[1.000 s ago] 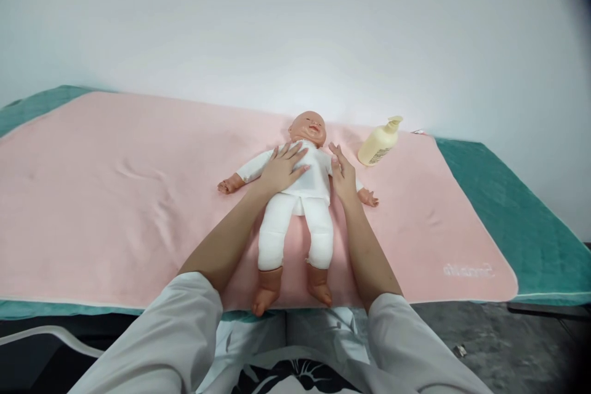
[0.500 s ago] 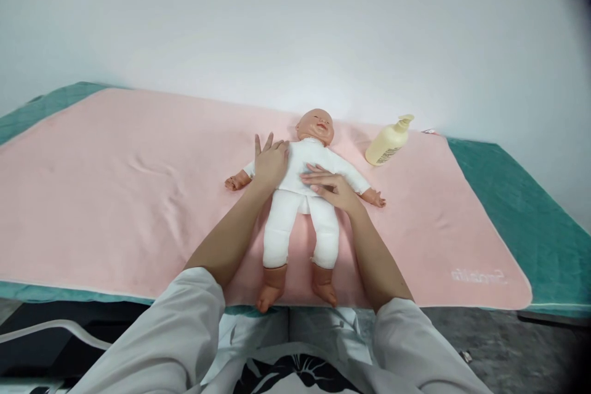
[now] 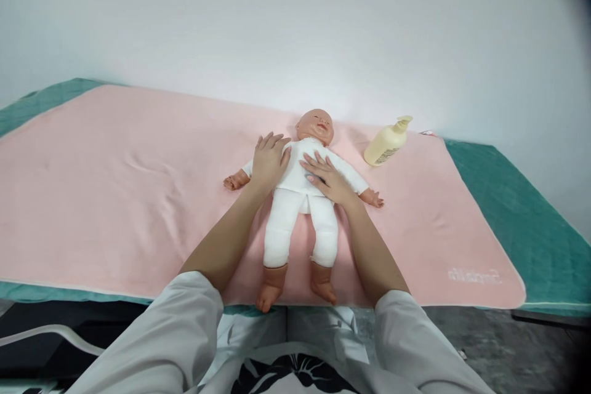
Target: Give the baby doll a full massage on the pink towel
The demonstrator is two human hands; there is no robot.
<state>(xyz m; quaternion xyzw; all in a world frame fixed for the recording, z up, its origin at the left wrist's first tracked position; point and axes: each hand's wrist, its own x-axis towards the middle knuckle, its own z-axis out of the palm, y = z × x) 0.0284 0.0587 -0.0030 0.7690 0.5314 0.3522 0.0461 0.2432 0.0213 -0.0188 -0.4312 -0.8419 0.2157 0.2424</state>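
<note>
A baby doll [image 3: 301,166] with a white cloth body lies on its back, head away from me and feet toward me. My left hand [image 3: 270,159] rests on the doll's shoulder and upper arm at the left, fingers extended and holding nothing. Flat against the chest and belly lies my right hand [image 3: 330,178], its fingers spread. Under the doll is a pink mat [image 3: 115,197]. The doll's two forearms stick out past my hands on either side.
A pale yellow pump bottle [image 3: 385,144] stands on the mat, right of the doll's head. Green bedding [image 3: 530,215] shows around the mat. A white wall [image 3: 295,24] rises behind. At the lower left, a pale hose [image 3: 55,329] crosses a dark surface.
My left hand has turned, its thumb now lying toward the doll's chest. My right hand's fingers have spread and shifted slightly up the chest. The doll stays in place.
</note>
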